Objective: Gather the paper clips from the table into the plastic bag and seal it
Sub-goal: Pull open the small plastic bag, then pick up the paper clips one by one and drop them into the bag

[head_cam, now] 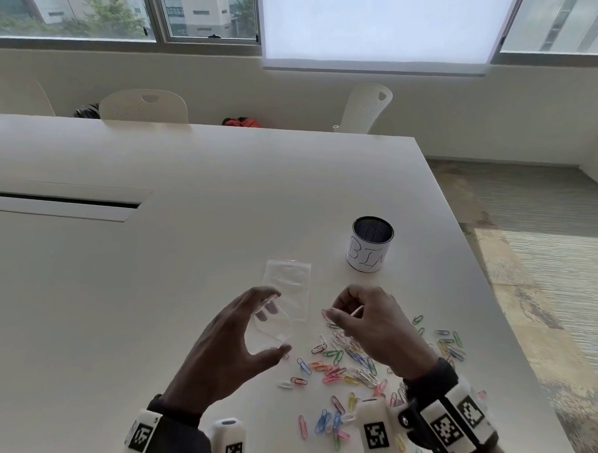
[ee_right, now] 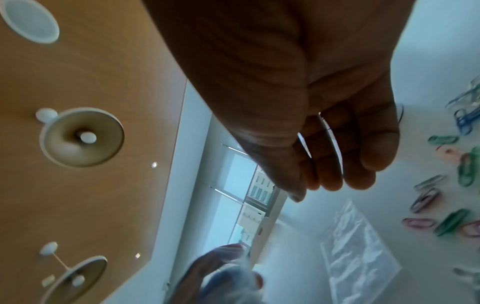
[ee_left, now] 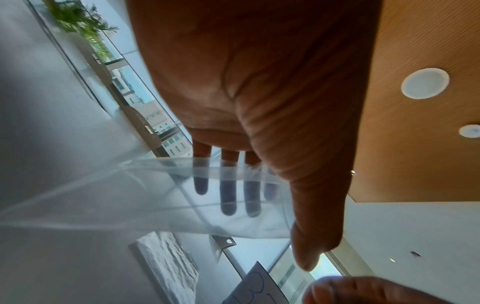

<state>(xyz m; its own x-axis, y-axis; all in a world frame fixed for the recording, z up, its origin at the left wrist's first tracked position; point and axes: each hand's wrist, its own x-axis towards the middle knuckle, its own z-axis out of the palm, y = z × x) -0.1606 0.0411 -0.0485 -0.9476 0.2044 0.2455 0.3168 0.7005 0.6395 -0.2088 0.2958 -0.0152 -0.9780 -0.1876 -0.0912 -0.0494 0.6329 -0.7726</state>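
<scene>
My left hand [head_cam: 277, 323] holds a small clear plastic bag [head_cam: 269, 331] above the table, thumb on one side and fingers on the other, its mouth bowed open toward the right. In the left wrist view the fingers [ee_left: 228, 197] show through the bag [ee_left: 155, 195]. My right hand [head_cam: 331, 315], just right of the bag's mouth, pinches a few paper clips [head_cam: 326, 315], one pink and one white. A white clip [ee_right: 331, 135] lies across its curled fingers. Several coloured paper clips [head_cam: 349, 365] lie scattered on the white table [head_cam: 151, 288] under and beside the right hand.
A second clear bag [head_cam: 288, 284] lies flat on the table just beyond the hands. A black mesh cup with a paper label reading BIN [head_cam: 371, 245] stands behind the right hand. The table's right edge [head_cam: 486, 303] is near the clips. White chairs [head_cam: 145, 106] stand at the far side.
</scene>
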